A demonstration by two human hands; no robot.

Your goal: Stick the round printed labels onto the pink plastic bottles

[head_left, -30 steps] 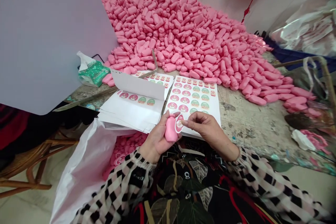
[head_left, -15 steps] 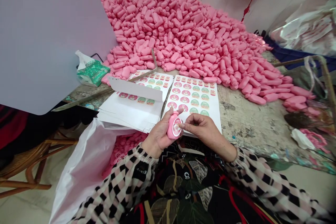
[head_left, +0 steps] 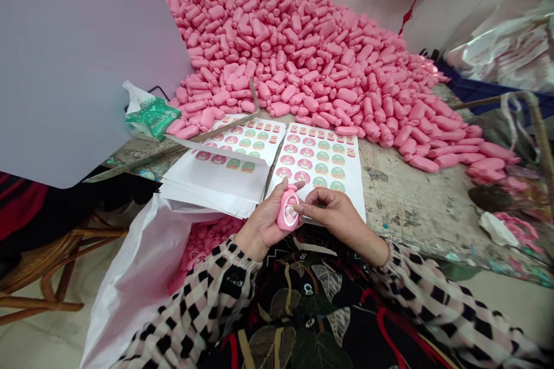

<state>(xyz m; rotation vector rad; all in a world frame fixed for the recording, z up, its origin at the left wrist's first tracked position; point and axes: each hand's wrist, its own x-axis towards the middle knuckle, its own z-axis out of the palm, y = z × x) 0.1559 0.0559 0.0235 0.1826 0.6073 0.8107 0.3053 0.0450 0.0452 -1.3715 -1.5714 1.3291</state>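
My left hand (head_left: 262, 223) is wrapped round a small pink bottle (head_left: 285, 220), tilted with its cap end up. An oval sticker (head_left: 291, 207) with pink and white print lies on the bottle's front. The thumb of my right hand (head_left: 331, 210) touches that sticker while its other fingers curl in; whether anything is pinched between them is hidden. Just beyond my hands lies a sheet of pink and green stickers (head_left: 314, 155). To its left is a stack of sticker sheets (head_left: 216, 184), the top one with a curled strip of backing (head_left: 220, 151).
A big heap of pink bottles (head_left: 303, 57) covers the back of the worn table (head_left: 402, 202). A metal bar (head_left: 173, 153) lies across the left. Nearby are a green tissue pack (head_left: 152, 115), a white sack (head_left: 130, 282) holding pink pieces, and a grey panel (head_left: 86, 69).
The curled backing strip on the left stack has sunk lower and flatter. The bottle has turned slightly in my left hand. My right thumb stays at the sticker.
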